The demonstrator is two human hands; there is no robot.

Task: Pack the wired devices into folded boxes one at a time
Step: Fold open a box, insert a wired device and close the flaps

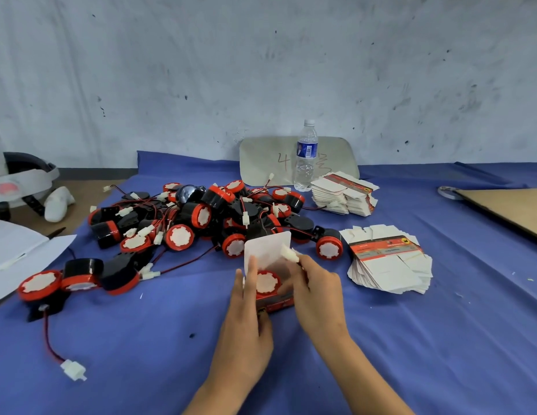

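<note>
**One device seated, wire and lid not yet dealt with**

A red-faced device (266,283) is seated in the folded box (279,305), near centre on the worktop (411,339). The white flap (268,247) is left standing open. The box is held by the left grip (246,319). The white connector (289,254) is pinched by the right grip (318,292) and not yet tucked in. A large pile of devices (201,214) is left unpacked farther back, and flat boxes (390,262) are stacked at right.

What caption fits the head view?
Left hand holds a red box with a device inside; right hand pinches its white plug.
</note>
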